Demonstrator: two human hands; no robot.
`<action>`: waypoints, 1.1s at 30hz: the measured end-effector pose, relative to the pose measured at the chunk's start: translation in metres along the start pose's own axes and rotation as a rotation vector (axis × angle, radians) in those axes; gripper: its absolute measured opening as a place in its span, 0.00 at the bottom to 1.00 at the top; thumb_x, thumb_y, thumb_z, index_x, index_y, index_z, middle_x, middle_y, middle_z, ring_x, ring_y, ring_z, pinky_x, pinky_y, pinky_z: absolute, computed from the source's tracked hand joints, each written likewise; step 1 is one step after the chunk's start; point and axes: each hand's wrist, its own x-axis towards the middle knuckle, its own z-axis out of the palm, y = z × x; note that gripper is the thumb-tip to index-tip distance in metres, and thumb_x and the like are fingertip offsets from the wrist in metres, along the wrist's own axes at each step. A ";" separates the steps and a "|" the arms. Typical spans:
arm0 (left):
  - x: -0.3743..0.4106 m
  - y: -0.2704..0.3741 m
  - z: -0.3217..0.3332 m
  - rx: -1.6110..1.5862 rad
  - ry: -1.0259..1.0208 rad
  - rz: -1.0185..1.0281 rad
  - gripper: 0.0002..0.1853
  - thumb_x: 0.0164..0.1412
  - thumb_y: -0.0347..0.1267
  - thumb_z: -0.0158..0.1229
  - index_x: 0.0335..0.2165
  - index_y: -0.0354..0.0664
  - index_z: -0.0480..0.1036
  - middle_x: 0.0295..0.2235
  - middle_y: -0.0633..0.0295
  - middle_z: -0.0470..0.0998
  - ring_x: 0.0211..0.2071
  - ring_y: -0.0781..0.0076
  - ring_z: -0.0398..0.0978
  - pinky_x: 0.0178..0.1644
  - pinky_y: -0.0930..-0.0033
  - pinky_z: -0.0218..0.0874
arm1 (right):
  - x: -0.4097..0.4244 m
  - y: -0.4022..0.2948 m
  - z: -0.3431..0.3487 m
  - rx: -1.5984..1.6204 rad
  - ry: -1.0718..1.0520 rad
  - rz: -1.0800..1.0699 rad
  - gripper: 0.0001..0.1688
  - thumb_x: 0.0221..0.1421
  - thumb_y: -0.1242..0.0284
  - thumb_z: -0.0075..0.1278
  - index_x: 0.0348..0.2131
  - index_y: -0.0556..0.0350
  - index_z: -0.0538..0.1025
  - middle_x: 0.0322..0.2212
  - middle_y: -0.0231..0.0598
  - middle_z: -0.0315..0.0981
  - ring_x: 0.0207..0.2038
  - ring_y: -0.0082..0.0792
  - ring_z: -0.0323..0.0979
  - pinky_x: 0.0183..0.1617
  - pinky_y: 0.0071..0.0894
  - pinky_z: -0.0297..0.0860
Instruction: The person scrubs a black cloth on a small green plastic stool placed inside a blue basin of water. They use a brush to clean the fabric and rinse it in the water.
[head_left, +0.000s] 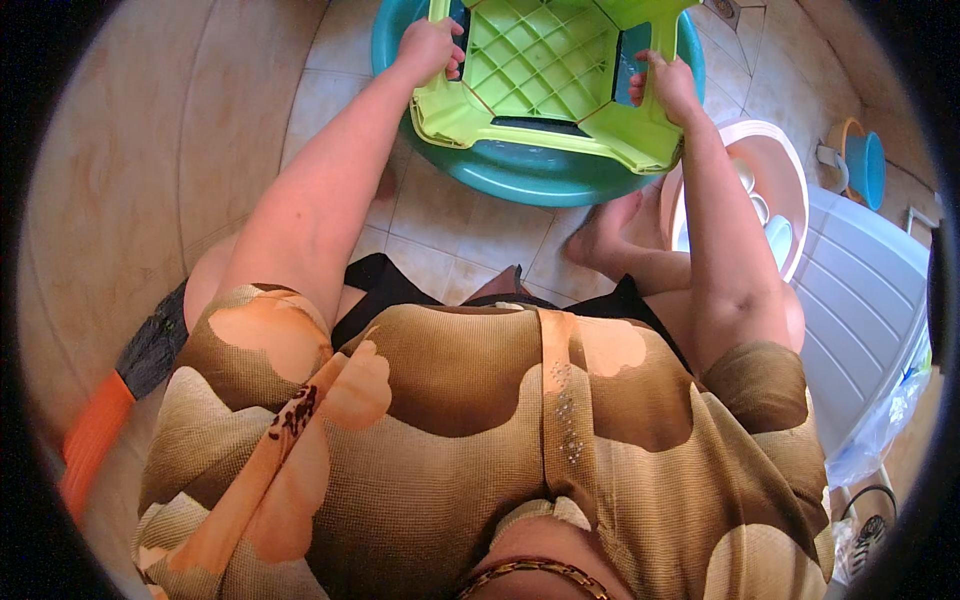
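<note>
A light-green plastic stool (540, 52), its ribbed underside facing up, is tilted over a round teal plastic basin (517, 180) at the top of the head view. My left hand (433, 51) grips the stool's left side, with the fingers curled through an opening. On the opposite side my right hand (664, 81) holds the stool in the same way, its thumb on the edge. Some liquid shows in the basin through the stool's openings. The far end of the stool is cut off by the picture's edge.
Right of the basin stands a pale pink tub (791, 161) holding several white dishes. A large grey-white ribbed plastic lid or container (862, 300) lies beside it. Farther right hang a blue and an orange basin (864, 169). My bare feet are on the tiled floor (435, 217); a tiled wall is left.
</note>
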 end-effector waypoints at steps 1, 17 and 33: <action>-0.004 0.003 0.000 0.011 0.008 -0.002 0.18 0.57 0.35 0.38 0.40 0.33 0.66 0.19 0.52 0.70 0.14 0.68 0.66 0.19 0.65 0.62 | -0.001 0.000 -0.001 0.016 -0.001 -0.010 0.16 0.57 0.70 0.35 0.41 0.62 0.66 0.17 0.44 0.68 0.15 0.35 0.68 0.17 0.35 0.65; -0.018 -0.003 -0.020 -0.101 0.061 -0.076 0.14 0.55 0.31 0.43 0.38 0.33 0.64 0.17 0.53 0.68 0.13 0.68 0.63 0.18 0.62 0.64 | -0.022 0.018 -0.041 -0.442 0.538 -0.410 0.35 0.49 0.49 0.44 0.46 0.58 0.67 0.35 0.47 0.73 0.39 0.43 0.70 0.43 0.34 0.65; -0.031 0.007 -0.004 -0.076 0.151 -0.080 0.11 0.55 0.31 0.43 0.35 0.36 0.64 0.16 0.58 0.65 0.12 0.69 0.62 0.15 0.64 0.60 | -0.068 0.075 -0.017 -0.556 0.463 0.003 0.40 0.45 0.54 0.46 0.47 0.68 0.53 0.35 0.70 0.66 0.42 0.63 0.66 0.47 0.48 0.61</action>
